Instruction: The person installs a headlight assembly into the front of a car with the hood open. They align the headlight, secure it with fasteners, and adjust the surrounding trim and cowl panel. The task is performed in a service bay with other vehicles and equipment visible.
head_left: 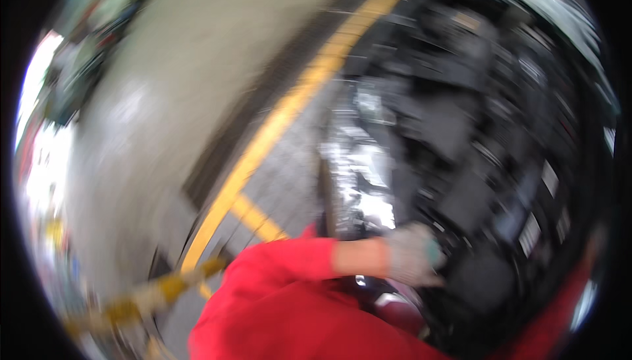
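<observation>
Dark engine bay [447,126] fills the right half of the frame.
Red left sleeve [276,301], lower centre; shiny panel [361,175] above it. Gloved left hand [413,254] over the bay's lower edge, fingers blurred: cannot tell if apart or clamped. Right hand not made out. Best, I judge: slow the reach, keep the cuff clear of edges, look before gripping.

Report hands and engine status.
Left hand gloved, at dark engine parts, grip unclear. Right hand indistinct. Parts packed close; blur hides contact.
</observation>
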The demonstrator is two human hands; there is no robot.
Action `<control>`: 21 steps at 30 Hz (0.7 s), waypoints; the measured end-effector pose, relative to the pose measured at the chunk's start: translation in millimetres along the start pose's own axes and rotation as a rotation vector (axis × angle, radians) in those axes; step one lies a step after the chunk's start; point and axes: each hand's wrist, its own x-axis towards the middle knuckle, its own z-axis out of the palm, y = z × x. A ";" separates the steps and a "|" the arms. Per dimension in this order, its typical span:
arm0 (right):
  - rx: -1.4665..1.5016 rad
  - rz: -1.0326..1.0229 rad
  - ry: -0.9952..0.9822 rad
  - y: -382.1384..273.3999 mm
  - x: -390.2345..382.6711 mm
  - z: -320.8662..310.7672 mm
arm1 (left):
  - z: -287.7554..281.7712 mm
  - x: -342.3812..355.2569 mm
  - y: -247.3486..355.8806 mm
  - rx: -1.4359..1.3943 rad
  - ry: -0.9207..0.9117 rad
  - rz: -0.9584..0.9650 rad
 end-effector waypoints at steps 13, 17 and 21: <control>-0.173 0.224 0.107 -37.5 -15.1 -21.5 | -17.9 17.5 7.6 0.137 -0.009 0.102; -0.199 0.203 0.109 -34.7 -16.4 -20.3 | -14.1 14.1 8.4 0.138 0.019 0.070; -0.229 0.212 0.085 -32.8 -12.4 -14.3 | -13.1 15.9 6.8 0.125 0.058 0.098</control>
